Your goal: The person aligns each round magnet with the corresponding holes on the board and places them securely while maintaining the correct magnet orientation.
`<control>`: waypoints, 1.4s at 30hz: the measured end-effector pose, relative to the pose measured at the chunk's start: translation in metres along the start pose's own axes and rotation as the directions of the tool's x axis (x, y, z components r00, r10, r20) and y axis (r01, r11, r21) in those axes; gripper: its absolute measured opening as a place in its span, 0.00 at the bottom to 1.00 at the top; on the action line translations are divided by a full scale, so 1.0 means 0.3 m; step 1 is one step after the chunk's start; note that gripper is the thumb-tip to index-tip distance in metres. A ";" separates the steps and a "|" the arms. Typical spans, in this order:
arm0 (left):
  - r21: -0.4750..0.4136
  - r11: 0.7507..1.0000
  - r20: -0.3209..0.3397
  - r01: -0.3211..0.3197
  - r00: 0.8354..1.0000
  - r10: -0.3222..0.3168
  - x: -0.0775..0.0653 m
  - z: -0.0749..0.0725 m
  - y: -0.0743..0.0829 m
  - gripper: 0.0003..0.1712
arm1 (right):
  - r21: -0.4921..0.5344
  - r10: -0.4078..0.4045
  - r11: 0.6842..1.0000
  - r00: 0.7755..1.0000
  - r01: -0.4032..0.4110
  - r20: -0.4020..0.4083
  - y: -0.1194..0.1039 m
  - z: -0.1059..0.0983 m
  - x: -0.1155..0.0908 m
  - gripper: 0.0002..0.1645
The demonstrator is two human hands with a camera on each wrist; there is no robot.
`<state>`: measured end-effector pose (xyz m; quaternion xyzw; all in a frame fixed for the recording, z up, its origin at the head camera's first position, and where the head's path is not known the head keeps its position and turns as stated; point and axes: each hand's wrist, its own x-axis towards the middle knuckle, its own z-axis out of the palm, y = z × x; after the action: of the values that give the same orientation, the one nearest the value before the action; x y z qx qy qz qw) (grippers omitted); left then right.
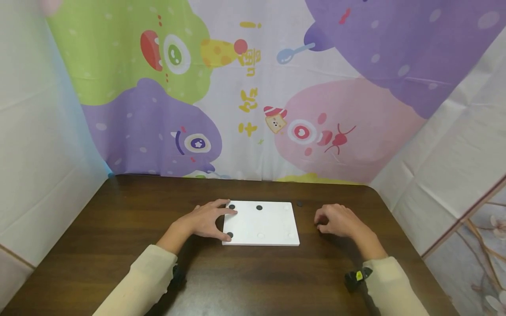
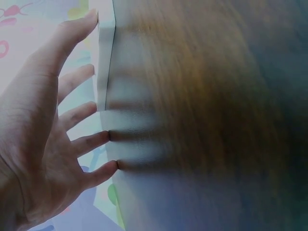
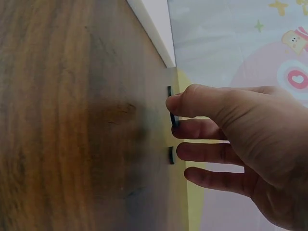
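- Right hand (image 1: 337, 219) pinches a thin dark piece (image 3: 173, 117) between thumb and finger.
- White board (image 1: 269, 221) lies left of that hand, apart from it, its long side running left to right.
- Left hand (image 1: 207, 220), fingers spread, touches the board's left end, so it is nearer.
- White board looks flat and smooth, with round black spots (image 1: 259, 207) and pale rounds (image 1: 261, 235).
- Brown table (image 1: 253, 276) has wood lines; a small dark bit (image 1: 299, 203) lies just beside the board's far right corner.

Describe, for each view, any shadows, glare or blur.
Head: pale glare on the table near the picture's bottom; left wrist: soft shadow streaks run from the fingers over the blurred table; right wrist: a smudgy shadow lies on the table, left of the right hand in frame.
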<state>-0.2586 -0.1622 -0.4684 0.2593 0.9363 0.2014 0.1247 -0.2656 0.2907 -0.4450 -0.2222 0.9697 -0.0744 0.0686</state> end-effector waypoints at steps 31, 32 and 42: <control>-0.014 1.000 0.013 0.002 1.000 -0.002 -0.006 -0.009 0.012 0.52 | -0.006 -0.105 0.994 0.989 0.105 -0.100 -0.033 -0.002 0.037 0.06; -0.011 1.000 0.013 -0.001 1.000 0.001 -0.007 -0.008 0.013 0.52 | -0.006 -0.105 0.994 0.990 0.105 -0.099 -0.035 -0.001 0.038 0.06; -0.014 1.000 0.020 0.005 1.000 -0.005 -0.007 -0.009 0.015 0.53 | 0.008 -0.123 0.992 0.988 0.125 -0.095 -0.063 0.011 0.046 0.06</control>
<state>-0.2558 -0.1608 -0.4636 0.2580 0.9342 0.2054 0.1362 -0.2695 0.2674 -0.4463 -0.2779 0.9556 -0.0956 0.0194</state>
